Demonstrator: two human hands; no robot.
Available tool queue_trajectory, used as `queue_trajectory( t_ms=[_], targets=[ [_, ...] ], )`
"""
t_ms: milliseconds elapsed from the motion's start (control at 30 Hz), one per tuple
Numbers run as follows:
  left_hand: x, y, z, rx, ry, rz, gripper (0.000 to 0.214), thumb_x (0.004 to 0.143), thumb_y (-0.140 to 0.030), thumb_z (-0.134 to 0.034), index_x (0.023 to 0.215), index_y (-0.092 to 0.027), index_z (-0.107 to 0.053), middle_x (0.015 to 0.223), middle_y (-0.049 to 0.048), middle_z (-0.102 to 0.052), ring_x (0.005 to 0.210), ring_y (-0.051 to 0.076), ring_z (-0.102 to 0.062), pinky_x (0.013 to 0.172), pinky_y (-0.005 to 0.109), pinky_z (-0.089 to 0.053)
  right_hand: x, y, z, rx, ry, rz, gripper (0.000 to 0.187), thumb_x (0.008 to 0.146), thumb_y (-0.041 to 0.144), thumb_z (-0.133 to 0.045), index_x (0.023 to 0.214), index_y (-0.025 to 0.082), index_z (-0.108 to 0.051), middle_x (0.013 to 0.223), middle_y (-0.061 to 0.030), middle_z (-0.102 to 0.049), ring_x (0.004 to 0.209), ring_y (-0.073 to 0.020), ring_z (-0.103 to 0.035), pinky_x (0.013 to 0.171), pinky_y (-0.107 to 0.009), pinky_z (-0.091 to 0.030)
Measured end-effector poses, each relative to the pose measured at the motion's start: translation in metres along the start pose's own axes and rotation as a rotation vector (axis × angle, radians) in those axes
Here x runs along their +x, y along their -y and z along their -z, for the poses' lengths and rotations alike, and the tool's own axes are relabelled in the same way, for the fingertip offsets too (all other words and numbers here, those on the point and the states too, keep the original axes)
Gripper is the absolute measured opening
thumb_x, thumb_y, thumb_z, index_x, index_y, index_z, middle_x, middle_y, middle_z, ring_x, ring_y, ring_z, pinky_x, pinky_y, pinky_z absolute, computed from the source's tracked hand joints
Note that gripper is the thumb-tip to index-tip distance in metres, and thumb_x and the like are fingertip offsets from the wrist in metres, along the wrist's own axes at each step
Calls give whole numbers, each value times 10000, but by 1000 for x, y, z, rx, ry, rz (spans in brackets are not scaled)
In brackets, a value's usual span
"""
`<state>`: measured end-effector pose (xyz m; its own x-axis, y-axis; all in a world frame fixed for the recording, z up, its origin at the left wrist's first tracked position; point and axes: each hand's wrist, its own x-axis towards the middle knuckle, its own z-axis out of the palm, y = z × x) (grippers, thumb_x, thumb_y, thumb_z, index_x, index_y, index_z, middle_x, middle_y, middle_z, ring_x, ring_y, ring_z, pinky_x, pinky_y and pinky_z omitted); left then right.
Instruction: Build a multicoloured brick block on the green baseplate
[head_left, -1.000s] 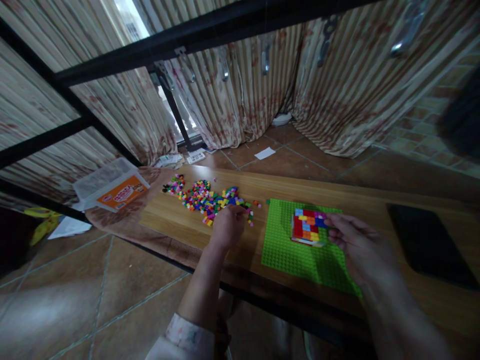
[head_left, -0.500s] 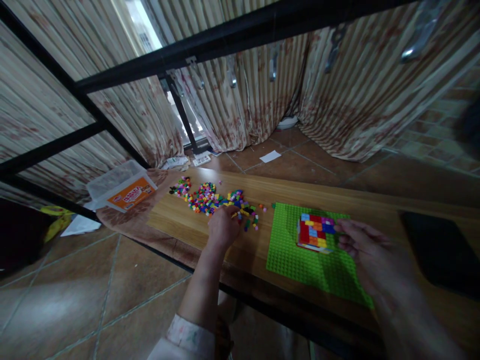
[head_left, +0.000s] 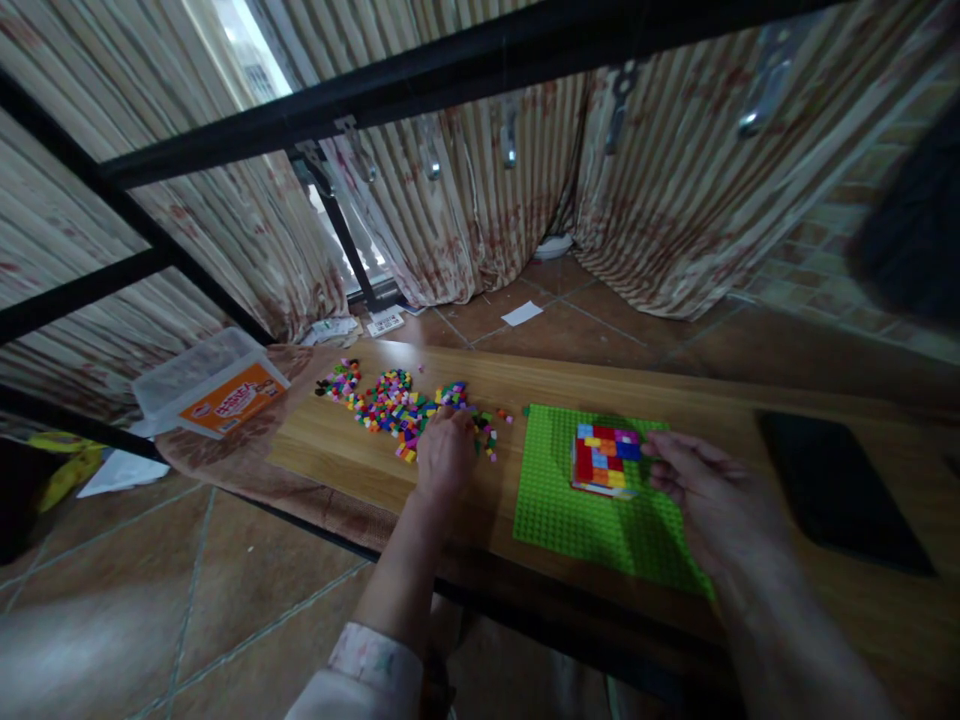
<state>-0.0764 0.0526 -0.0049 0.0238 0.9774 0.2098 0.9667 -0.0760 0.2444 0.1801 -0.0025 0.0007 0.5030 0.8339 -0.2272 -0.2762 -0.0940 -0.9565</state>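
Observation:
Loose, many-coloured toy building bricks point(head_left: 394, 400) lie in a spread heap on the left half of the wooden board. My left hand point(head_left: 446, 452) reaches into the heap's right end with its fingers curled down; the fingertips are hidden. On a green studded baseplate point(head_left: 551, 500) stands a small block built of bricks point(head_left: 600, 460), its top patched red, blue, yellow, orange and purple. My right hand point(head_left: 694, 485) is beside the block's right side, thumb and fingers pinched together near the blue and purple bricks. Whatever the pinch holds is too small to make out.
A clear plastic tub point(head_left: 202, 375) with an orange label lies at the board's left end. To the right rests a dark flat tablet-like object point(head_left: 840, 490). Curtains point(head_left: 465, 210) and a black metal frame point(head_left: 315, 95) rise behind. White paper point(head_left: 523, 313) lies on the tiled floor.
The view has swung slightly right, so the scene sits further left. My left hand has shifted a little within the brick heap. My right hand stays beside the block.

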Motion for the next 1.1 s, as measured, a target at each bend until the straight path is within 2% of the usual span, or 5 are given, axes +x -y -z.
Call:
queue_trajectory(
  t_ms=[167, 367, 567, 867, 1100],
  targets=[
    [-2, -7, 7, -144, -61, -24, 134, 876, -171, -517, 872, -191, -649, 926, 65, -677, 863, 193, -630, 765, 279, -452, -2, 4, -1, 8, -16, -1, 270, 540, 398, -846, 705, 214, -738, 707, -8, -689, 577, -79, -521, 501, -187, -422],
    [-15, -54, 7, -415, -20, -277, 117, 911, -181, -505, 890, -208, -616, 903, 33, -673, 866, 159, -623, 780, 261, -459, -4, 7, -2, 8, -28, 6, 268, 540, 394, -838, 697, 206, -731, 696, -10, -686, 559, -74, -514, 502, -192, -413],
    [-22, -89, 1, -412, 13, -374, 126, 914, -174, -511, 911, -201, -634, 951, 50, -679, 897, 182, -623, 810, 299, -477, -4, 9, -1, 7, -18, 16, 291, 535, 406, -840, 706, 200, -726, 701, -22, -688, 551, -88, -518, 495, -211, -416],
    [-23, -101, -3, -351, 49, -407, 195, 930, -181, -471, 931, -215, -663, 933, 48, -665, 873, 170, -615, 798, 281, -485, -3, 10, 1, 0, -25, 26, 287, 547, 413, -823, 715, 201, -728, 698, -23, -684, 551, -92, -518, 503, -221, -413],
    [-25, -104, -8, -511, 8, -352, 195, 908, -153, -499, 899, -219, -682, 891, 30, -677, 857, 155, -621, 785, 269, -493, -4, 11, 0, 26, -9, -5, 283, 528, 405, -834, 682, 196, -721, 672, -8, -676, 541, -78, -500, 516, -219, -396]
  ],
)
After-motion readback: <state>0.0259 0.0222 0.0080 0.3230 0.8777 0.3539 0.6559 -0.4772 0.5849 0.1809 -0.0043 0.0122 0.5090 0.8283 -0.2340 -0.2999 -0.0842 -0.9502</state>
